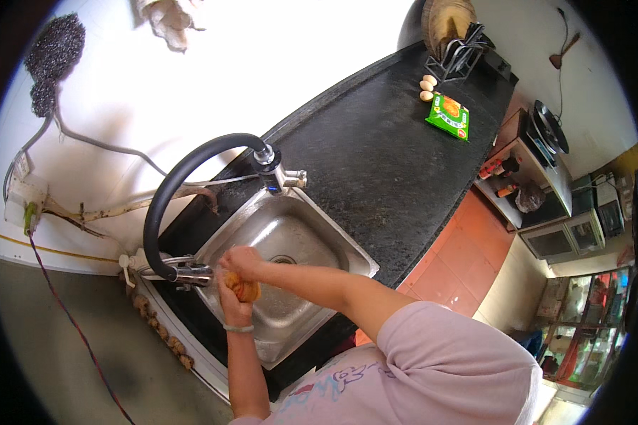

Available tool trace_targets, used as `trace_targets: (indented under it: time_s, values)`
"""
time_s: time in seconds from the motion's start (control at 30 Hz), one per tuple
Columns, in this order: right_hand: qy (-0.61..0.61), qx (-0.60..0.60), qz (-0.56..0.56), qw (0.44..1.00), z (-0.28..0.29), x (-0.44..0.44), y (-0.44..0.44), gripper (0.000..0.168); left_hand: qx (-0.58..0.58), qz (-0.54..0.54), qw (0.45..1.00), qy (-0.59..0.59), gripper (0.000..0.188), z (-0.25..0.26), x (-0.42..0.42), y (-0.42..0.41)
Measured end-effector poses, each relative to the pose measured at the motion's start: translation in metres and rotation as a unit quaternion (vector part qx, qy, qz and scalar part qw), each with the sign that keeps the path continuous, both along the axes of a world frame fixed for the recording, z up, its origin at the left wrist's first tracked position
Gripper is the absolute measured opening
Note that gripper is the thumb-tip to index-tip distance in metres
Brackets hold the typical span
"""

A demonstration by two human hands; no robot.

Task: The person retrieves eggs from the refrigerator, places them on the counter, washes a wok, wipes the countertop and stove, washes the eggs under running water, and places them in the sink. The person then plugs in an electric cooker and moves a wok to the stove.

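Over the left part of the stainless steel sink (319, 236), my left hand (236, 305) is closed around a round orange-yellow thing (244, 289), whose kind I cannot make out. My right hand (243, 262) is just above it, fingers curled near the faucet spout (194, 274); whether it holds anything is not plain. A thin, blurred stream of water seems to run onto the hands. The faucet's thick black hose (159, 196) arches from the body at the sink's far corner to the spout.
Three eggs (426, 96) and a green packet (449, 117) lie on the black stone countertop (351, 149). Behind them stand a metal rack (454, 58) and a round wooden board (449, 24). Cables and a branch run along the wall at left. A shelf unit stands at right.
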State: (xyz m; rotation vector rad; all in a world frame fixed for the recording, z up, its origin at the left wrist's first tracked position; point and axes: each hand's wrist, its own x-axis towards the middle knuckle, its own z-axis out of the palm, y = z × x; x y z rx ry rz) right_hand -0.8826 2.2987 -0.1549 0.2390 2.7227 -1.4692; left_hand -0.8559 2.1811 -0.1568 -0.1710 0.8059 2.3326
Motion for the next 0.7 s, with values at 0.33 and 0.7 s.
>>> trace_targets:
  time_s: [0.33, 0.7]
  values:
    - [0.113, -0.069, -0.007, 0.991, 0.026, 0.062, -0.062, 0.037, -0.041, 0.017, 0.997, -0.059, 0.028, -0.032, -0.02, -0.037]
    - [0.144, 0.024, 0.011, 0.989, 0.037, 0.047, -0.034, 0.03, 0.213, 0.052, 0.976, 0.002, 0.026, -0.057, -0.018, -0.017]
